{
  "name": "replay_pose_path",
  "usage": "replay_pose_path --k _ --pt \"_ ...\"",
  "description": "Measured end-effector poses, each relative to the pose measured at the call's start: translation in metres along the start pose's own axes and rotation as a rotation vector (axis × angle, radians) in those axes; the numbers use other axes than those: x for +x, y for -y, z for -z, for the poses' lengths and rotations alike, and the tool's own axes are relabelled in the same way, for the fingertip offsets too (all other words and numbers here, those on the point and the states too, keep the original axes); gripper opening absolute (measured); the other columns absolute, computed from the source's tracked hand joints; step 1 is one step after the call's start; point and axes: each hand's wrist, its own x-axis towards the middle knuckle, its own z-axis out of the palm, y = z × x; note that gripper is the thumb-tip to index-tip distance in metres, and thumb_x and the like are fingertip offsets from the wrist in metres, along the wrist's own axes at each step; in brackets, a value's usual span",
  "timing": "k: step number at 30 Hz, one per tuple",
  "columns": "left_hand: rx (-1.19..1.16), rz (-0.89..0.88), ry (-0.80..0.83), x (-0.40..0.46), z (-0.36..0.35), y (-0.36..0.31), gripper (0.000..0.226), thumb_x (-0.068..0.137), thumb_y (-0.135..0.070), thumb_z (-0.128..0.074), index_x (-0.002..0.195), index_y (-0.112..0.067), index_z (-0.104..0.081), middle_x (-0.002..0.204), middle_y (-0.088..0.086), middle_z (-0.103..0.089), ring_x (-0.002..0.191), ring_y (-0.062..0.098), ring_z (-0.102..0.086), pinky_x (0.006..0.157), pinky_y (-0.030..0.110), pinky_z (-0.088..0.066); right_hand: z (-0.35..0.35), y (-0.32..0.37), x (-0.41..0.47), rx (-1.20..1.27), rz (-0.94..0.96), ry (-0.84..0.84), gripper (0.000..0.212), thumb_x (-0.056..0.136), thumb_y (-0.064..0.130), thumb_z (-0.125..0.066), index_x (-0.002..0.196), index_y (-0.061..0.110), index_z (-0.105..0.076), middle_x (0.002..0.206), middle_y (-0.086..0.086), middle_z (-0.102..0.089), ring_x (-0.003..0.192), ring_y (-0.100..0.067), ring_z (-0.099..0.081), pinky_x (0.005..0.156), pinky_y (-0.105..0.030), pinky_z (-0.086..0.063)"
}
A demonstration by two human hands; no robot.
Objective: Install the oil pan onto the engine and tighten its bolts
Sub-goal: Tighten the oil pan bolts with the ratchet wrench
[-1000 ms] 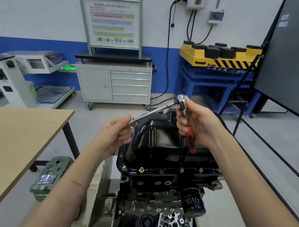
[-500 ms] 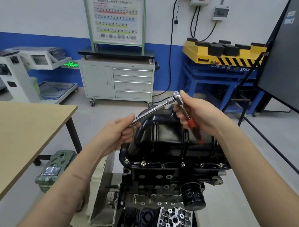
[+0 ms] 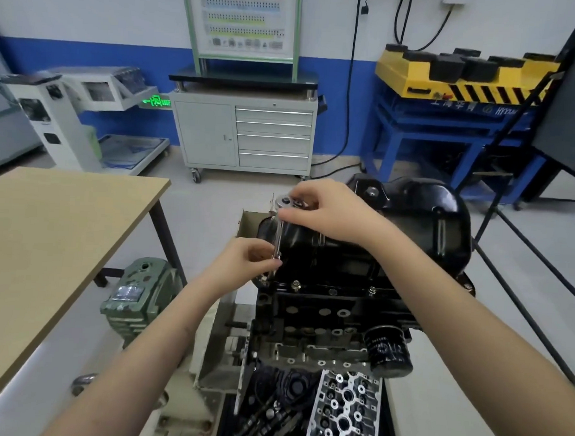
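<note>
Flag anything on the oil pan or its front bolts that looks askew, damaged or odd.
Nothing stands out. The oil pan sits level on the engine, and the front bolts stand upright along its flange. The right hand holds the ratchet head; the left hand steadies the extension at the corner.

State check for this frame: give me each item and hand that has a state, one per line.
oil pan: seated on the engine, bolts along its near flange
ratchet: stands upright with its extension at the pan's left corner
right hand: grips the ratchet head
left hand: pinches the extension's lower end
cabinet drawers: all closed
oil filter: mounted on the engine
</note>
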Motion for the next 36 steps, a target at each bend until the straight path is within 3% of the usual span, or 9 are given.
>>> replay_pose_path --k 4,8,11,14,22,27,30,34,36 --pt "-0.022 0.022 -0.092 -0.004 0.005 0.009 0.005 0.082 -0.017 -0.068 0.086 -0.016 -0.068 0.081 -0.002 -0.068 0.081 0.016 -0.065 0.078 0.025 -0.051 -0.006 0.005 0.014 -0.011 0.036 0.033 0.022 0.083 0.05 -0.056 0.089 0.029 -0.058 0.069 0.016 -0.047 0.066 0.0 -0.044 0.071 -0.031 -0.039" --pt "-0.035 0.044 -0.109 -0.003 0.006 0.01 0.005 0.082 -0.017 -0.068 0.086 -0.014 -0.068 0.078 -0.004 -0.068 0.078 0.018 -0.065 0.082 0.035 -0.05 -0.006 0.005 0.023 -0.025 0.056 0.055 0.036 0.083 0.049 -0.057 0.108 0.023 -0.062 0.088 0.011 -0.057 0.086 -0.008 -0.054 0.079 -0.031 -0.045" --pt "-0.047 0.044 -0.119 -0.002 0.005 0.01 0.003 0.082 -0.016 -0.068 0.081 -0.019 -0.067 0.077 -0.005 -0.068 0.079 0.023 -0.066 0.083 0.039 -0.051 -0.002 0.004 0.03 -0.056 0.114 0.087 0.034 0.086 0.045 -0.056 0.107 0.02 -0.063 0.066 0.017 -0.045 0.062 0.001 -0.043 0.058 -0.018 -0.032" --pt "-0.043 0.048 -0.122 -0.004 0.005 0.011 0.003 0.082 -0.017 -0.069 0.081 -0.017 -0.066 0.077 -0.003 -0.067 0.078 0.024 -0.066 0.082 0.041 -0.051 0.003 0.006 0.036 -0.081 0.147 0.188 0.027 0.087 0.044 -0.054 0.099 0.021 -0.061 0.064 0.008 -0.041 0.059 -0.01 -0.038 0.058 -0.026 -0.029" --pt "0.0 0.073 -0.109 -0.004 0.007 0.013 0.015 0.082 -0.027 -0.068 0.09 -0.015 -0.067 0.09 0.003 -0.068 0.088 0.023 -0.065 0.088 0.041 -0.051 0.017 0.014 0.052 -0.191 0.195 0.409 0.018 0.088 0.044 -0.051 0.102 0.034 -0.055 0.069 0.01 -0.047 0.062 -0.007 -0.042 0.06 -0.024 -0.032" --pt "-0.04 0.063 -0.145 -0.003 0.005 0.014 0.017 0.082 -0.024 -0.068 0.09 -0.009 -0.067 0.086 0.005 -0.067 0.084 0.029 -0.066 0.086 0.046 -0.052 0.018 0.017 0.061 -0.192 0.147 0.422 0.022 0.088 0.046 -0.052 0.098 0.03 -0.061 0.062 0.013 -0.059 0.059 0.001 -0.056 0.051 -0.015 -0.038" --pt "-0.118 0.092 -0.154 -0.004 0.003 0.017 0.009 0.083 -0.021 -0.067 0.088 -0.013 -0.065 0.079 0.001 -0.064 0.077 0.022 -0.064 0.085 0.042 -0.053 0.011 0.016 0.063 -0.187 0.132 0.368 0.024 0.087 0.048 -0.05 0.094 0.029 -0.063 0.058 0.012 -0.057 0.059 -0.003 -0.057 0.052 -0.019 -0.037" --pt "-0.094 0.092 -0.096 -0.009 0.001 0.025 0.006 0.084 -0.017 -0.066 0.086 -0.022 -0.065 0.078 -0.013 -0.065 0.071 -0.004 -0.062 0.076 0.013 -0.05 0.002 0.015 0.067 -0.251 0.093 0.271 0.027 0.09 0.049 -0.047 0.09 0.027 -0.062 0.059 0.011 -0.053 0.05 0.002 -0.049 0.048 -0.018 -0.031" --pt "-0.089 0.092 -0.09 -0.009 -0.001 0.026 0.008 0.085 -0.013 -0.065 0.091 -0.019 -0.064 0.08 -0.015 -0.064 0.071 -0.007 -0.061 0.075 0.01 -0.048 -0.001 0.014 0.068 -0.272 0.077 0.237 0.036 0.091 0.047 -0.047 0.096 0.016 -0.064 0.065 0.007 -0.055 0.056 -0.004 -0.047 0.05 -0.021 -0.031"
